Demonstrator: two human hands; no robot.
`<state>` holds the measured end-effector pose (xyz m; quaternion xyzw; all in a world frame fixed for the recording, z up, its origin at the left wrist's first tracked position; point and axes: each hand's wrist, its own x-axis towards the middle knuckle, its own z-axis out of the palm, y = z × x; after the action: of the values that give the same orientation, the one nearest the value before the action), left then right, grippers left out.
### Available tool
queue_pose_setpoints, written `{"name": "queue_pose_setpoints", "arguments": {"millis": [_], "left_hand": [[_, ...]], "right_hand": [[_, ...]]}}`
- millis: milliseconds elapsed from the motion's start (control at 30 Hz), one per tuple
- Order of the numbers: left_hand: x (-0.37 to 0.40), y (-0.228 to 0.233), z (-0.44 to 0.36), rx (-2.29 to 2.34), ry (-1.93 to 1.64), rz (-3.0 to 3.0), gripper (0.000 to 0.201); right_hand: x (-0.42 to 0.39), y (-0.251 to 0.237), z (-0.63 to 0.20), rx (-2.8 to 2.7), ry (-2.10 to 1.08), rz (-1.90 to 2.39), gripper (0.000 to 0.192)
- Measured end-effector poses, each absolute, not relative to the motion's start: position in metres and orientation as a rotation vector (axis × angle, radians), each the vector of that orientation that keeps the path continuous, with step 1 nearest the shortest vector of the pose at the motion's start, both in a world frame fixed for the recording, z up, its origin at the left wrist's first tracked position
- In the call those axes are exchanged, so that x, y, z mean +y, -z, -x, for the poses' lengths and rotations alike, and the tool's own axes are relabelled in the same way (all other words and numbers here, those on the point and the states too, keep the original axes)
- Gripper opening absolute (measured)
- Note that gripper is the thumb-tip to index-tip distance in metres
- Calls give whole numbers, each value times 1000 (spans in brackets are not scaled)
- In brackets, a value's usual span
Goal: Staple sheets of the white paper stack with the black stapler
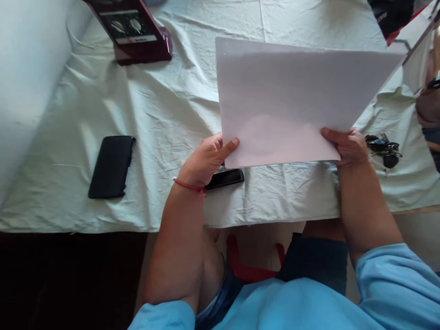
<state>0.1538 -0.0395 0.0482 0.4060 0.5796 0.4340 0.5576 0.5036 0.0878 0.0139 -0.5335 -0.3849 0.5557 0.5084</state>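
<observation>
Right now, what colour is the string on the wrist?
Red. The string circles the wrist of the left hand, which holds the white paper. Head view shows it best.

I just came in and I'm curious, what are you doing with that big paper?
A person sits at a table covered with a white cloth and holds a blank white sheet of paper up by its near edge, the left hand at one corner and the right hand at the other. A black phone lies to the left, another dark phone under the left hand, and keys to the right.
</observation>
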Motion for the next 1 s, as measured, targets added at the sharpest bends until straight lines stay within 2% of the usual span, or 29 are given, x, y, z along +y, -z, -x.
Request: {"name": "queue_pose_setpoints", "arguments": {"millis": [100,200,267,400,467,700,1000], "left_hand": [[-43,-50,-154,1289,-1024,-953,60],[-42,-48,-151,1314,-1015,-967,64],[-39,-44,-148,1359,-1003,-1019,62],[-36,-37,-140,1636,-804,-1225,41],[-38,-37,-137,1699,-739,-1265,36],[-46,-47,-129,1718,-723,-1255,44],[-59,-70,-122,1523,-455,-1261,52]], "right_hand": [[86,-15,-502,-932,-1351,1316,66],[86,-18,-501,-935,-1358,1347,66],[86,-19,-502,-940,-1362,1368,64],[88,-22,-509,-961,-1389,1432,61],[89,-23,-512,-971,-1411,1473,60],[90,-24,-517,-1008,-1480,1565,52],[89,-30,-512,-1002,-1476,1628,47]]}}
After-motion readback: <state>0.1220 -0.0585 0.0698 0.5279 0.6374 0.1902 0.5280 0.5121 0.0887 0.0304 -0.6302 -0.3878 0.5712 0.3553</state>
